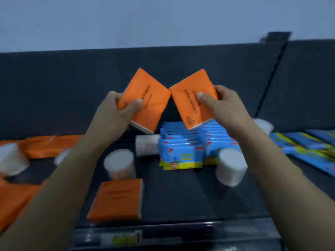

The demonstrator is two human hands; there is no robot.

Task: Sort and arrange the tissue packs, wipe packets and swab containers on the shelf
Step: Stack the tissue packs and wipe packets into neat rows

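The left tissue pack (146,98) sits in the left hand (112,113) and the right tissue pack (190,105) in the right hand (224,105), both raised above the shelf (181,192); each grip is narrow, thumb on the printed face; the long axes lean together at the top, inner corners touching or nearly so. The flat orange packs (45,145) lie below and left, nearer the left hand, I judge; wipe packets (181,151) sit directly beneath; fingers behind are hidden, swab containers (120,163) blurred.

Six swab containers (120,163), two held packs (145,98)
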